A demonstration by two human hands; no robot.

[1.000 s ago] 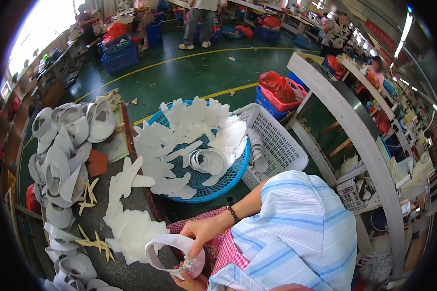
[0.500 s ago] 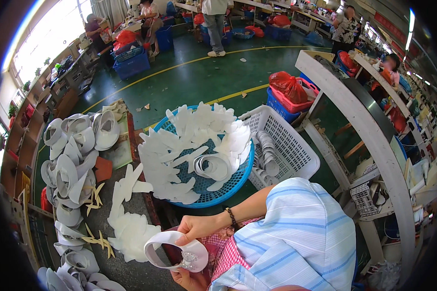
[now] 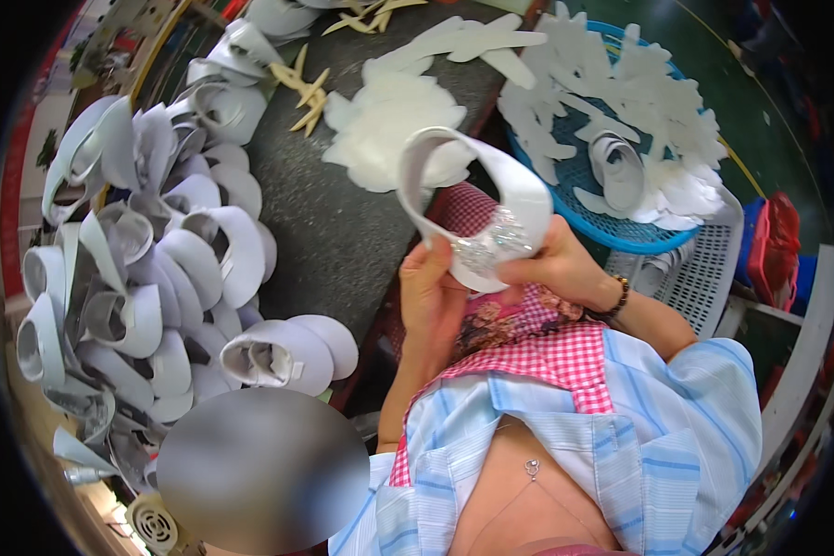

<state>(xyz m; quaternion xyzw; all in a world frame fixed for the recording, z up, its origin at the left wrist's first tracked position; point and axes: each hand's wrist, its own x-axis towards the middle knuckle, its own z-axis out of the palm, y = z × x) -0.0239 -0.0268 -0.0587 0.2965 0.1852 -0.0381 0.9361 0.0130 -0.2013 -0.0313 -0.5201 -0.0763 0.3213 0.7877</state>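
Note:
Between my two hands is a white shoe upper [image 3: 526, 197], a curved loop with a cluster of sparkling clear stones on its front. My left hand [image 3: 433, 295] grips the decorated end from the left, its thumb against the edge. From the right, my right hand [image 3: 565, 264] pinches the same end near the stones. Behind the upper lies a pile of flat white leaf-shaped pieces [image 3: 394, 116] on the dark worktable [image 3: 310, 199]. Some of that pile is hidden by the upper.
Many white shoe uppers [image 3: 171, 278] crowd the table's left side, with thin cream strips [image 3: 311, 97] beside them. A blue round basket [image 3: 565, 208] of white pieces stands at the far right. Next to it are a white crate [image 3: 704, 278] and a red bag [image 3: 778, 246].
My view has swung down and toward the left. The upper is now raised and turned in front of me, and both hands show clearly on its decorated end.

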